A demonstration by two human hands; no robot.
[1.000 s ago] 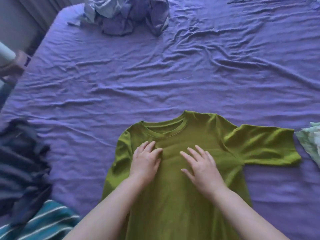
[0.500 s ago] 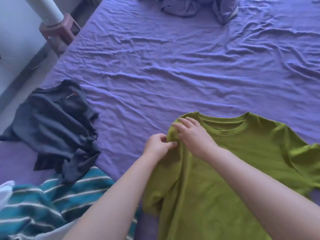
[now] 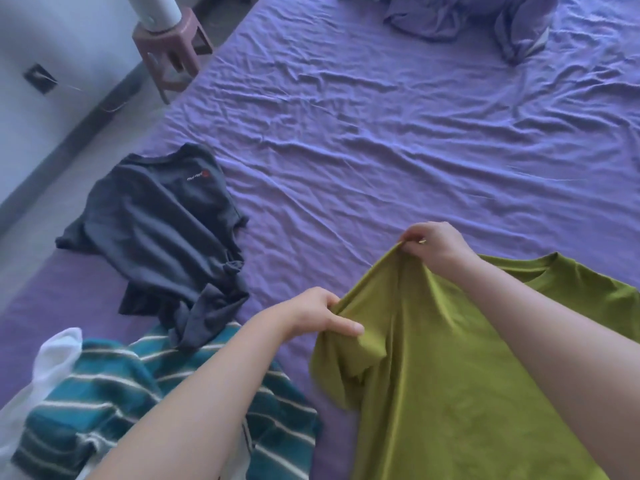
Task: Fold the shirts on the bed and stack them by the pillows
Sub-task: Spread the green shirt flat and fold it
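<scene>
A green T-shirt (image 3: 450,375) lies on the purple bed sheet (image 3: 381,150) at the lower right. My right hand (image 3: 436,244) pinches its left shoulder and lifts it off the sheet. My left hand (image 3: 318,317) grips the left sleeve just below. A crumpled dark grey shirt (image 3: 162,230) lies to the left. A teal striped shirt (image 3: 138,403) sits at the lower left, with a white garment (image 3: 52,368) beside it.
A bundle of purple bedding (image 3: 485,19) lies at the far end of the bed. A small pink stool (image 3: 173,53) with a white cylinder on it stands on the floor beside the bed's left edge, near a white wall.
Both hands have pulled apart along the green shirt's left side, raising the shoulder and sleeve off the sheet. The view has swung further left.
</scene>
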